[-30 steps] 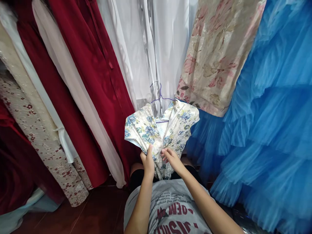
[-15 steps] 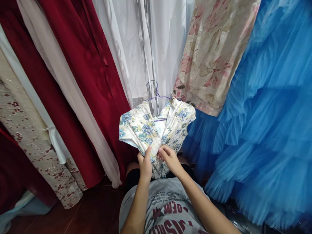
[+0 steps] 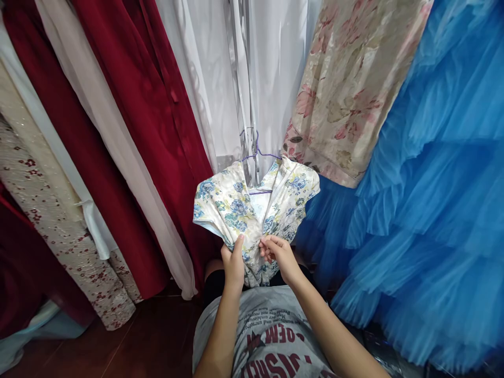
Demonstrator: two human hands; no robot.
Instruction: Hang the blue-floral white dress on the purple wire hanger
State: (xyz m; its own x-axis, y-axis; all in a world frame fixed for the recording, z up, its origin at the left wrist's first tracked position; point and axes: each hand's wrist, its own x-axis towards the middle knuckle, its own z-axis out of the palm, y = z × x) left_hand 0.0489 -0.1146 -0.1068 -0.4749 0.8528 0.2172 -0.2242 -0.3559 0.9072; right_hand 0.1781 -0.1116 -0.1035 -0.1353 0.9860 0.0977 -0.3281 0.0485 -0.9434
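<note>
Left hand [image 3: 235,263] clamps the floral garment [image 3: 239,207] at its side, thumb on top; right hand [image 3: 279,254] pinches its mid-front. Best: left firm, right light, tension even.

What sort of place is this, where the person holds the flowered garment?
Probably a dress shop or a costume store room: a long red dress and a tiered blue tulle dress hang nearby, and the flowered garment is on a purple hanger.

And there's print on the shirt [image 3: 275,346], upside down from here; small lines [image 3: 275,316] offer "People are not" and "handsome and", the rest garbled; below, big maroon capitals [image 3: 275,334], perhaps "OEM", others warped or cut off!
</note>
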